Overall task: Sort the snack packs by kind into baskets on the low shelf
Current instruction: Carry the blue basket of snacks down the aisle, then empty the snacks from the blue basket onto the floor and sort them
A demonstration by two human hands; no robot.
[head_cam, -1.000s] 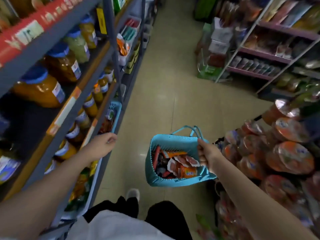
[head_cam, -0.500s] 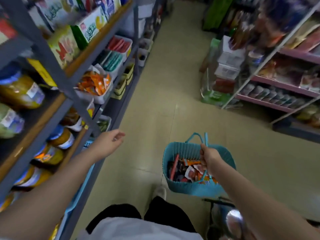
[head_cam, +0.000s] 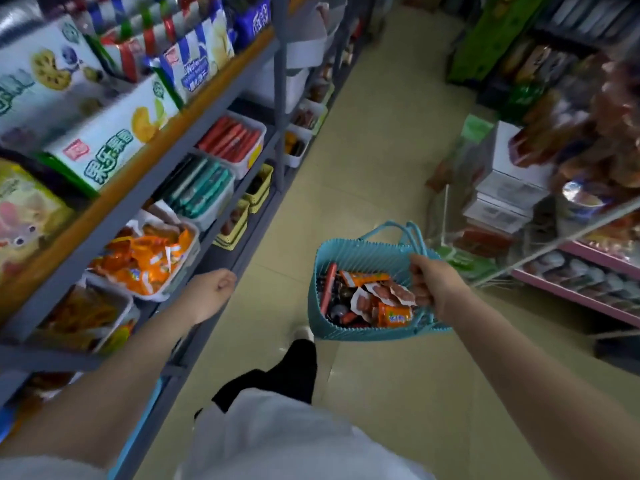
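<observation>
My right hand (head_cam: pixel 431 287) grips the handle of a teal plastic basket (head_cam: pixel 360 252) that hangs over the aisle floor. Inside it lie mixed snack packs (head_cam: pixel 367 299): orange ones, red-and-white ones and a long red stick. My left hand (head_cam: pixel 211 294) is loosely curled and holds nothing; it hovers beside the grey shelf on the left. On that shelf stand white bins: one with orange packs (head_cam: pixel 145 258), one with teal packs (head_cam: pixel 199 188), one with red packs (head_cam: pixel 232 138). Lower down are small yellow baskets (head_cam: pixel 239 221).
Cookie boxes (head_cam: pixel 104 147) fill the upper left shelf. A pink shelf (head_cam: pixel 575 292) with goods and stacked white boxes (head_cam: pixel 502 199) line the right side. The beige aisle floor (head_cam: pixel 367 140) runs ahead. My dark-trousered leg (head_cam: pixel 294 372) steps forward.
I have walked forward along the aisle; the jars on the left have given way to bins of snack packs. The basket stays in my right hand. My left hand's fingers have curled in.
</observation>
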